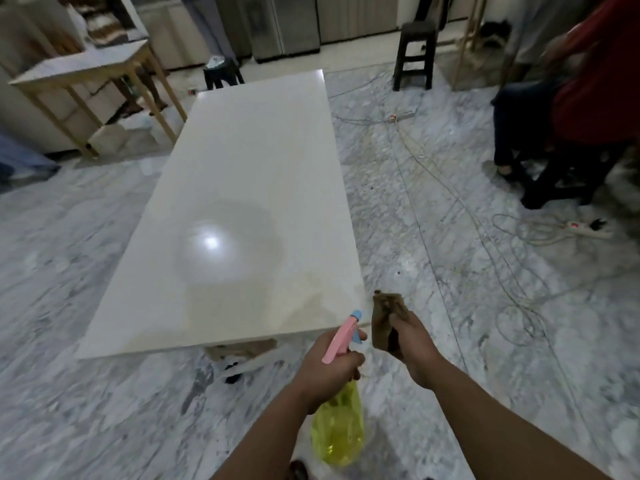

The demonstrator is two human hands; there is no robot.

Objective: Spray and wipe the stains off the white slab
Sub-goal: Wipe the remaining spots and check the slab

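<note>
The white slab stretches away from me, low over the marble floor. Faint yellowish stains show near its front right corner. My left hand grips a yellow spray bottle by its neck. Its pink head and blue nozzle point at that corner. My right hand holds a crumpled brown cloth just off the slab's right front corner, above the floor.
Cables and a power strip lie on the floor to the right. A seated person in red is at far right. A dark stool and a wooden table stand beyond the slab.
</note>
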